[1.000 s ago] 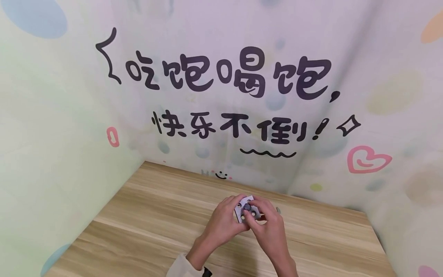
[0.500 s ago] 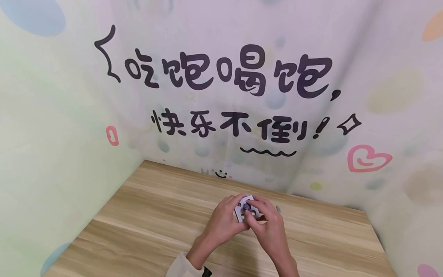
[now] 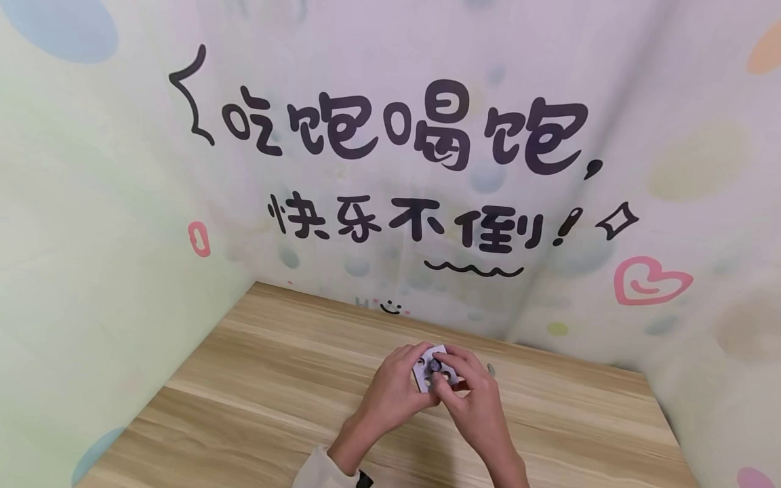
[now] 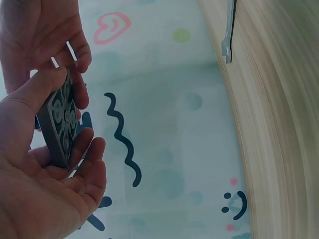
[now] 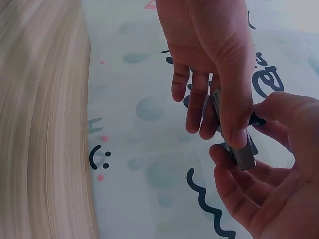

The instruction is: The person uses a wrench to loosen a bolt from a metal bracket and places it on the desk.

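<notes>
Above the wooden table, both hands meet at a small square grey metal plate [image 3: 422,375] with several round holes. My left hand [image 3: 390,383] grips it, thumb along one edge and fingers at the opposite edge. The thumb and a finger of my right hand [image 3: 476,400] pinch a dark knob-like piece [image 5: 257,119], which stands out from the middle of the plate's face. Seen in the left wrist view, the plate's other face [image 4: 62,117] carries a raised, curling pattern. Fingertips partly cover the knob, so its exact kind stays hidden.
A grey open-end wrench [image 4: 229,35] lies on the table toward the back; only its tip [image 3: 491,370] shows past the right hand in the head view. A printed cloth wall [image 3: 390,169] encloses the wooden tabletop [image 3: 256,393] behind and at the sides.
The dark knob shows slightly different shading and the right fingertips on it have shifted a little. Both hands and the plate otherwise stay in place.
</notes>
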`<state>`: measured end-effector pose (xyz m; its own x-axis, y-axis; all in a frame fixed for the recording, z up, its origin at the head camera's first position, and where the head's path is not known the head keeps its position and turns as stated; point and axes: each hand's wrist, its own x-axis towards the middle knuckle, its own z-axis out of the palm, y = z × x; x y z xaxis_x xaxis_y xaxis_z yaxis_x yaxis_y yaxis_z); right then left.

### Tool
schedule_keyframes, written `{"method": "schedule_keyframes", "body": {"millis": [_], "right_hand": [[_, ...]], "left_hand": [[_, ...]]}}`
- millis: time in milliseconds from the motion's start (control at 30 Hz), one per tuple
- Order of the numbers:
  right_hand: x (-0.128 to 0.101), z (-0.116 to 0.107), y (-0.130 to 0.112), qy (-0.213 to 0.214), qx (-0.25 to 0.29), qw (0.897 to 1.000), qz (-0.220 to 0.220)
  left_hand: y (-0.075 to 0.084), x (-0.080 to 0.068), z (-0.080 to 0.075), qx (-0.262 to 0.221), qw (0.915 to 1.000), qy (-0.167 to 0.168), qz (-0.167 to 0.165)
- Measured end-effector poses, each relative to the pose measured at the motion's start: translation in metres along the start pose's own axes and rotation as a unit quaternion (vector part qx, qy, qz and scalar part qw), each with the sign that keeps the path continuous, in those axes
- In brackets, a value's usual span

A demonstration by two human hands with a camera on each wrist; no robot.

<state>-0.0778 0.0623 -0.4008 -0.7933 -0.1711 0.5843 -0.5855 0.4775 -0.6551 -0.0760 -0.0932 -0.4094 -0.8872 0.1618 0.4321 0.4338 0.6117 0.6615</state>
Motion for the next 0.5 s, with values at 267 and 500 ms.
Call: {"method": "schedule_keyframes", "body": {"millis": [267,500], "right_hand": [[-0.0002,0.0021,-0.0041,-0.015,0.017,0.997,0.076],[0.0011,0.0056,-0.0076,0.01,0.009,0.995,0.098]], "left_hand": [[-0.0005,-0.0002,0.001,0.002,1.0,0.002,-0.006],[0.0005,-0.0002,0.0016,-0.001,1.0,0.003,-0.005]]}}
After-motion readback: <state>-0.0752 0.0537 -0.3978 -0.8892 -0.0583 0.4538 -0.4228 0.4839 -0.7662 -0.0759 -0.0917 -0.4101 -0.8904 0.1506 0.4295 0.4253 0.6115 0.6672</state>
